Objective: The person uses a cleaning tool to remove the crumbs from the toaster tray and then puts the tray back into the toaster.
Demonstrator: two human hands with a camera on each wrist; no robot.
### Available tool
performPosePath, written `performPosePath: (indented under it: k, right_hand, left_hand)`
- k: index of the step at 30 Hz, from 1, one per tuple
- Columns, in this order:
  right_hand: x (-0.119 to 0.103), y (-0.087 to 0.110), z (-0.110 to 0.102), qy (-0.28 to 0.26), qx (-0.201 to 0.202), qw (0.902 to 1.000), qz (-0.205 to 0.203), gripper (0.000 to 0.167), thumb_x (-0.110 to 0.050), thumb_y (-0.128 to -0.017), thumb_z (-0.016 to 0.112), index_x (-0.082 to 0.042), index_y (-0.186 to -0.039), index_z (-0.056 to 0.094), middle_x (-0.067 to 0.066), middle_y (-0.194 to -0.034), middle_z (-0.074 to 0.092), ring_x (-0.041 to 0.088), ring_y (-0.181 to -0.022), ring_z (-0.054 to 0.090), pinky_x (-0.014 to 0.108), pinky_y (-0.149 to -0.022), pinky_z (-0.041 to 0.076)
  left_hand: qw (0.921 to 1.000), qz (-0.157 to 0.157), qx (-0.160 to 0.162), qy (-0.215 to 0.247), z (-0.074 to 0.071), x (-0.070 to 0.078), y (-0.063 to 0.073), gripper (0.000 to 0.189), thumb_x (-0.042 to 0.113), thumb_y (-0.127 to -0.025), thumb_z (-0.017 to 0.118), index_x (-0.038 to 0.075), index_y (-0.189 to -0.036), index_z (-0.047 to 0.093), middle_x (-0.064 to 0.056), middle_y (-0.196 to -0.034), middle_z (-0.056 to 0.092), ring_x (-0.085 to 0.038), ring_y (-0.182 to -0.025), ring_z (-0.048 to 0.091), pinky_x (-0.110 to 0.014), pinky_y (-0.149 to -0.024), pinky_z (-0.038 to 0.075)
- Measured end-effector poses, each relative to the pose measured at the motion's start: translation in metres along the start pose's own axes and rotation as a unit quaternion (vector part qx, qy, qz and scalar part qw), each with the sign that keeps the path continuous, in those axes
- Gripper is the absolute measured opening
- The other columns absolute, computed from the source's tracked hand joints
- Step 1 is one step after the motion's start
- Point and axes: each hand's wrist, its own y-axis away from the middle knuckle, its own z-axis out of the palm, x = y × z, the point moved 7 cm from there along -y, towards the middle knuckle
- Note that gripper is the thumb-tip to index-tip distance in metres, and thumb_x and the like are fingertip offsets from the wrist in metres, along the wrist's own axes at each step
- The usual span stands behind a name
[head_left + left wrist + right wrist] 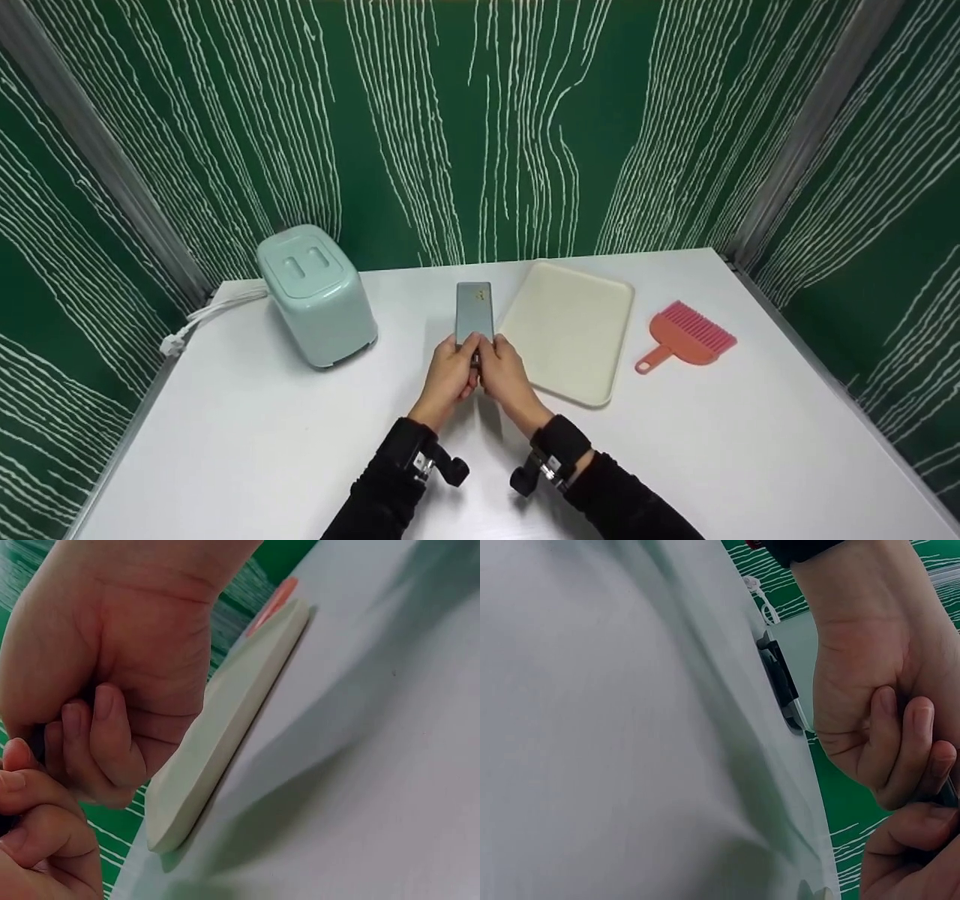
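Note:
Both hands hold one slim, grey-blue rectangular case (474,309) with a small gold mark near its far end. My left hand (448,375) grips its near end from the left, and my right hand (505,371) grips it from the right, thumbs side by side on top. In the left wrist view the curled fingers of the right hand (124,682) show, with the left hand (45,840) at the lower left. The right wrist view has the left hand (877,705) above the right hand (915,851); only a dark bit of the case shows between them.
A mint-green toaster (319,300) with a white cord and plug (174,345) stands at the left. Right of the hands lies a cream tray (574,330). Farther right is a coral brush (686,334) with pink bristles. Green patterned panels surround the white table (247,442).

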Motion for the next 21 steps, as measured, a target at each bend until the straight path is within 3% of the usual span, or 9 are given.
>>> performPosePath:
  k: [14,21]
  right_hand:
    - [0.008,-0.003,-0.001,-0.042,-0.039,0.9981,0.022,0.030,-0.031,-0.115,0.043,-0.009,-0.096,0.049,-0.006,-0.056,0.044,0.005,-0.046,0.038,0.019,-0.040,0.030]
    - [0.010,-0.002,-0.002,-0.038,-0.067,0.9966,0.031,0.034,-0.037,-0.115,0.043,-0.012,-0.093,0.049,-0.006,-0.059,0.045,0.006,-0.046,0.038,0.021,-0.043,0.033]
  left_hand:
    - [0.9998,0.012,-0.012,-0.010,0.003,0.005,0.003,0.022,0.023,-0.115,0.045,0.005,-0.108,0.056,0.008,-0.048,0.043,-0.002,-0.035,0.034,-0.019,-0.036,0.027]
    - [0.9992,0.027,-0.001,-0.031,0.001,0.010,0.006,0.021,0.021,-0.114,0.047,0.008,-0.100,0.055,0.008,-0.047,0.041,-0.004,-0.037,0.034,-0.020,-0.036,0.026]
